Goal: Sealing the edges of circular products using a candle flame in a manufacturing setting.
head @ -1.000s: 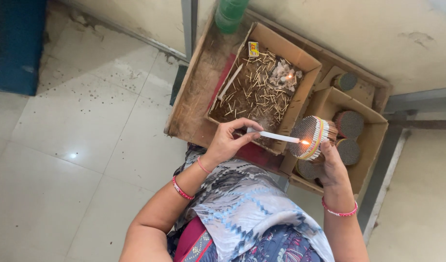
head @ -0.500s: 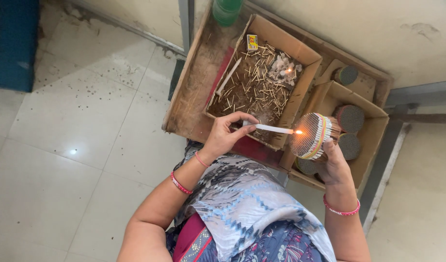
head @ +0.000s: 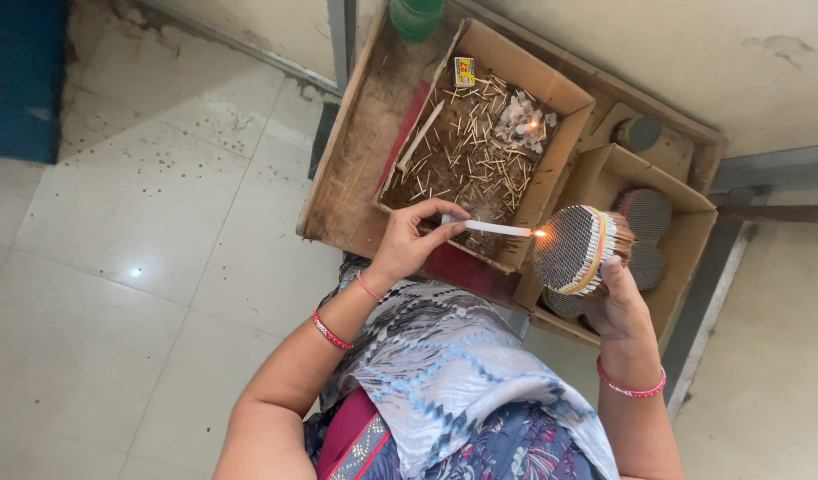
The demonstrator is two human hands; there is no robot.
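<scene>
soft, even daylight fills the scene, leaving only faint shadows under the wooden tray [head: 342, 191]. a small glare spot shines on the floor tiles [head: 135, 272], and the flame [head: 540, 233] glows orange. focus is sharp, with slight wide-angle bending at the edges.

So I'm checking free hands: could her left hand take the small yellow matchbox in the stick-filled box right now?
Probably not: the left hand already pinches a lit white candle. The matchbox lies uncovered at the far corner.

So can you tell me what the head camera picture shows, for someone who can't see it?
A person's left hand holds a lit white candle with its flame against a round banded bundle of thin sticks held in the right hand. Behind lie a cardboard box of spent matchsticks and another box with more bundles.
</scene>
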